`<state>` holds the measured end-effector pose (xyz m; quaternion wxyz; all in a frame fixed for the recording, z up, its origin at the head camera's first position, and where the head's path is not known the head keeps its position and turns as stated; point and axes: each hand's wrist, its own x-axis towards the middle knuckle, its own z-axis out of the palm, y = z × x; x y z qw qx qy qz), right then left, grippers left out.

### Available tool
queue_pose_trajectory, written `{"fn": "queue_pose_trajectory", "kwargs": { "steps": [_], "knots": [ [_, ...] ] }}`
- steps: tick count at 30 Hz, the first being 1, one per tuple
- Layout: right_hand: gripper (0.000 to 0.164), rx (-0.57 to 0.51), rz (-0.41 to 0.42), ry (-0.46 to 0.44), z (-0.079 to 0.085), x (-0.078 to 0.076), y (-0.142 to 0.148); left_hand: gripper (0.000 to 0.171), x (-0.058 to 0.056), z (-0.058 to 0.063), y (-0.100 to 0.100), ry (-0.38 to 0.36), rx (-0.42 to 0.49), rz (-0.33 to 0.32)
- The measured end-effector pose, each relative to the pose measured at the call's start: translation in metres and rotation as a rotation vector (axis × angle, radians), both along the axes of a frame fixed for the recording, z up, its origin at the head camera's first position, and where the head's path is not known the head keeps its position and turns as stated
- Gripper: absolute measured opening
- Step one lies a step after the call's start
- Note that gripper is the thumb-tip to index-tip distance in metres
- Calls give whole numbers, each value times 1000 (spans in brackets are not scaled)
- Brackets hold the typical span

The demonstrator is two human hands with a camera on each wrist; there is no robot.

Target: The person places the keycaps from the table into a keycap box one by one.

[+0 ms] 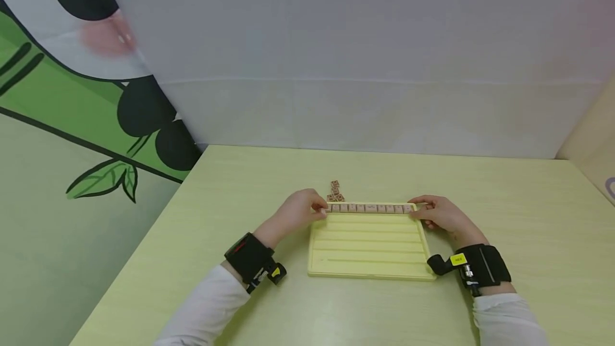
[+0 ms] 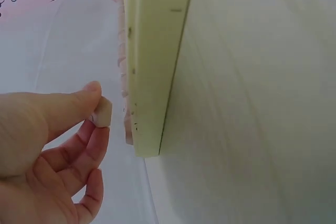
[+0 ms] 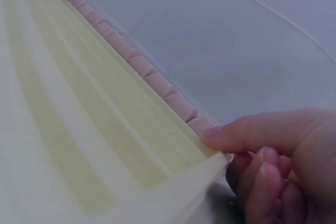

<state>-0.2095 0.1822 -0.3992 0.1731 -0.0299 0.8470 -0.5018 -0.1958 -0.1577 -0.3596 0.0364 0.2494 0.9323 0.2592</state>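
A yellow grooved board (image 1: 370,252) lies on the table, with a row of small wooden tiles (image 1: 370,208) along its top groove. At the board's top left corner, my left hand (image 1: 302,210) pinches a small tile (image 2: 103,113) between thumb and finger, just off the end of the row in the left wrist view. My right hand (image 1: 442,217) grips the top right corner. Its thumb lies over the end tile (image 3: 202,124), and the other fingers curl past the board's edge, partly hidden.
Several loose tiles (image 1: 334,191) lie on the table (image 1: 250,175) just behind the board's top left part. A pale fabric backdrop (image 1: 365,68) rises along the table's far edge, and a panda drawing (image 1: 96,31) covers the left side. Each wrist wears a black camera strap (image 1: 485,265).
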Motion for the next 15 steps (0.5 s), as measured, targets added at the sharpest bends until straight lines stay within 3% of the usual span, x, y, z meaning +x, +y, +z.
{"fn": "queue_pose_trajectory", "kwargs": {
  "steps": [7,10,15],
  "knots": [
    [52,1,-12,4,-1,8,-3,15,5,-1,2,105,-200,-24],
    [53,4,-11,6,-1,12,-5,15,8,-2,1,144,-225,-26],
    [53,9,-24,1,0,18,-7,14,11,-2,-2,149,-239,-26]
  ]
}}
